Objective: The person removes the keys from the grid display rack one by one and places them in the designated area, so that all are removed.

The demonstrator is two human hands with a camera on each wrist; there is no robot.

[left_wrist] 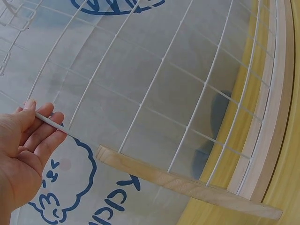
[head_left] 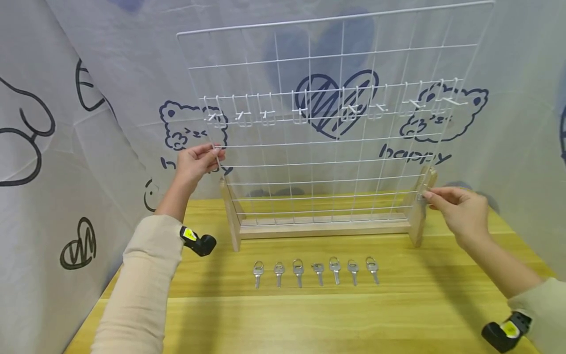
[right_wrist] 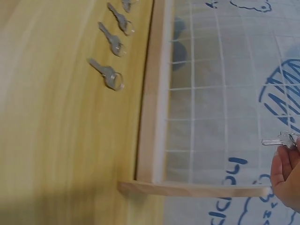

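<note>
A white wire grid panel [head_left: 327, 144] stands upright in a wooden base [head_left: 323, 229]. My left hand [head_left: 197, 161] grips the panel's left side wire, just above the left wooden post [head_left: 231, 216]; the left wrist view shows the thumb and fingers around that wire. Beside the right wooden post [head_left: 417, 216], my right hand [head_left: 464, 210] pinches a silver key [right_wrist: 281, 140] by its ring end, the blade sticking out past the fingertips. Several white hooks [head_left: 299, 114] hang in a row across the panel. A row of silver keys [head_left: 298, 270] with rings lies on the table before the base.
The wood-grain table [head_left: 309, 319] spreads in front of the base. Behind the panel hangs a pale cloth [head_left: 132, 29] with dark blue drawings. Each wrist carries a small black camera, one at the left cuff [head_left: 155, 236].
</note>
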